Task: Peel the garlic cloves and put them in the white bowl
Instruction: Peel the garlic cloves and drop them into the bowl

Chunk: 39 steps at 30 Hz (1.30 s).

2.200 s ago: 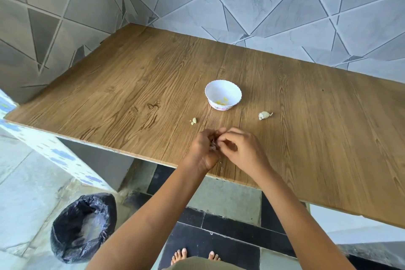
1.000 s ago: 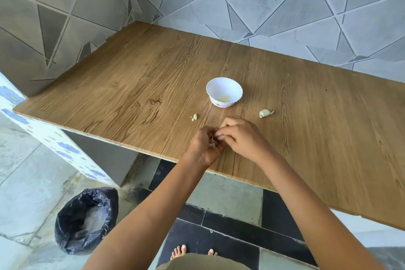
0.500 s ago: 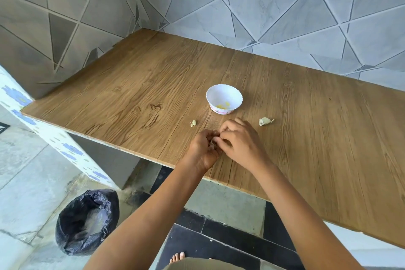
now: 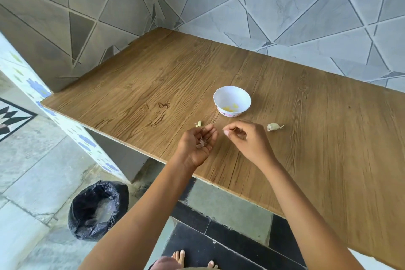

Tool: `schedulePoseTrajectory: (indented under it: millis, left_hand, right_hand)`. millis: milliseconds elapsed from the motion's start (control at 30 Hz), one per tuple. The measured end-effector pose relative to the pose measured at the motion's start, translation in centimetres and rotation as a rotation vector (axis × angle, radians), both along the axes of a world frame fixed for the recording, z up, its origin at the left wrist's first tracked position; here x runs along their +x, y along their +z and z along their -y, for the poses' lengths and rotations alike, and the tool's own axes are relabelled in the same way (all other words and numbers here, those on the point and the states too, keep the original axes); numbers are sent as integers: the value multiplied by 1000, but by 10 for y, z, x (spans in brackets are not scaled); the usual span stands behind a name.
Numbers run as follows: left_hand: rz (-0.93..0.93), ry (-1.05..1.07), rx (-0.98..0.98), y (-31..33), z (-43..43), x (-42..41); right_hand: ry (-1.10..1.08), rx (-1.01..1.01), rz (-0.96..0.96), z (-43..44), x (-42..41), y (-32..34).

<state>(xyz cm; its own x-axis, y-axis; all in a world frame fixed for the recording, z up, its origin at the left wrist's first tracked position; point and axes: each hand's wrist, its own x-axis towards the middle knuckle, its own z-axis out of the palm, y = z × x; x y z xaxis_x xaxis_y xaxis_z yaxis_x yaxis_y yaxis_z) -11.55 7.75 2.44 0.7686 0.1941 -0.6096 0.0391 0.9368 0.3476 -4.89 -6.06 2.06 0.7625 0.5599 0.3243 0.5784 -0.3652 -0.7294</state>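
A wood-grain worktop (image 4: 306,149) fits into a corner of grey wall tiles (image 4: 285,6) cut by dark slanting lines. At its left end stands a white pillar (image 4: 41,92) patterned with blue flowers. Below, on the pale stone floor (image 4: 32,160), sits a bin lined with a black bag (image 4: 98,210), beside dark floor tiles (image 4: 219,245).

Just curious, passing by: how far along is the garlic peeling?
Done: yellow peeled cloves lie in the white bowl. In hand: the left hand carries loose skins; the right hand pinches a small piece, likely a clove. Left: one unpeeled clove on the table.
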Motion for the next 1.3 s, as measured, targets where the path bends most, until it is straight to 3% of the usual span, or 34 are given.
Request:
schedulePoseTrajectory:
  millis: [300,533,933,1300]
  left_hand:
    - [-3,15,-22,-8,-53,-12]
    - [-11,-8,-5,-12,-119,-4]
    - [13,-175,-51,-16,-154,13]
    - [1,-212,-24,-13,-147,16]
  right_hand:
    - [50,10,-52,-57,-4,-6]
    - [-74,-379,170,-109,19,-22]
    - [-83,-882,263,-131,19,-19]
    - [-156,-285,-149,-125,14,8]
